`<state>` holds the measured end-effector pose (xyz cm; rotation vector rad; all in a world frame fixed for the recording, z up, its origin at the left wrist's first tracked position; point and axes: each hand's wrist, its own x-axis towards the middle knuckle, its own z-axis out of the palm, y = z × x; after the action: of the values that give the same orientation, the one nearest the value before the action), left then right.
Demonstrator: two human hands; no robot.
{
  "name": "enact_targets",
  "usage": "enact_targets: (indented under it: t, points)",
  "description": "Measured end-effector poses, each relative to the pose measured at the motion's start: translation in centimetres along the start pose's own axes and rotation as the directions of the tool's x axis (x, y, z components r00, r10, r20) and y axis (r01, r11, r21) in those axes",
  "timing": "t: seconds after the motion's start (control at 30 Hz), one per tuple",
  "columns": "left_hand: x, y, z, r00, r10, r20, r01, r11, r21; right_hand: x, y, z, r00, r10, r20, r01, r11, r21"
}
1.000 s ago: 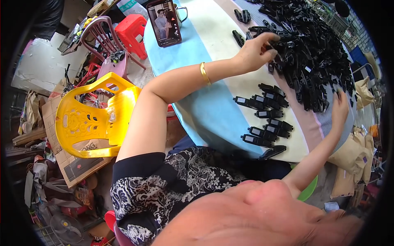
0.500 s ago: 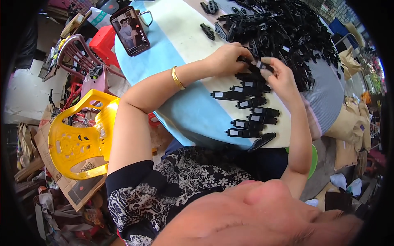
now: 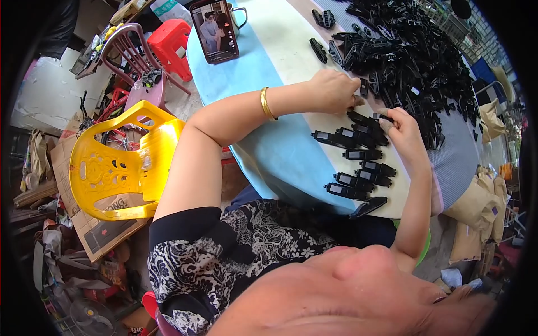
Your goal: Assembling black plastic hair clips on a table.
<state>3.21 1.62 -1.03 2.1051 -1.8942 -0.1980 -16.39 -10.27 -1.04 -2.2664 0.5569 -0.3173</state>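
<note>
My left hand (image 3: 336,92), with a gold bangle (image 3: 268,103) at the wrist, is closed above the cream stripe of the cloth. A small black piece (image 3: 363,87) shows at its fingertips; what the curled fingers hold is hidden. Thumb and fingers of my right hand (image 3: 404,133) pinch a small black plastic part (image 3: 381,116) with a pale face. Below both hands, several black plastic parts with pale rectangular windows (image 3: 358,155) lie in an uneven column toward the table's near edge. A darker, slimmer black piece (image 3: 370,206) rests at the near end.
A large heap of black plastic parts (image 3: 403,61) covers the far right of the round table. A propped phone (image 3: 214,31) and a metal mug (image 3: 240,17) stand at the far left. Left of the table are a yellow plastic chair (image 3: 106,168) and a red stool (image 3: 171,47).
The view has shifted, so the table sits farther right. My hands, close together before, are now wider apart; the right pinches its part nearer the column.
</note>
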Motion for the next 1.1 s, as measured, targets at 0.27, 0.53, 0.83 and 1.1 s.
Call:
enact_targets:
  t: [0.27, 0.53, 0.83, 1.1]
  points:
    - [-1.1, 0.0, 0.4, 0.983, 0.175, 0.064, -0.185, 0.959, 0.213, 0.3, 1.1, 0.4, 0.988, -0.146, -0.044, 0.14, 0.984, -0.112]
    - [1.9, -1.8, 2.0, 0.89, 0.422, -0.175, -0.454, 0.853, -0.256, -0.3, -1.0, -0.5, 0.99, -0.136, -0.045, 0.123, 0.967, -0.225]
    - [2.3, -1.3, 1.9, 0.951, 0.293, -0.095, -0.303, 0.839, -0.452, 0.5, -0.9, 0.5, 0.915, -0.156, -0.371, 0.092, 0.979, -0.183]
    - [1.8, -1.9, 2.6, 0.946, 0.239, -0.22, -0.299, 0.906, -0.301, 0.5, -1.0, 0.7, 0.972, -0.175, -0.158, 0.093, 0.901, -0.424]
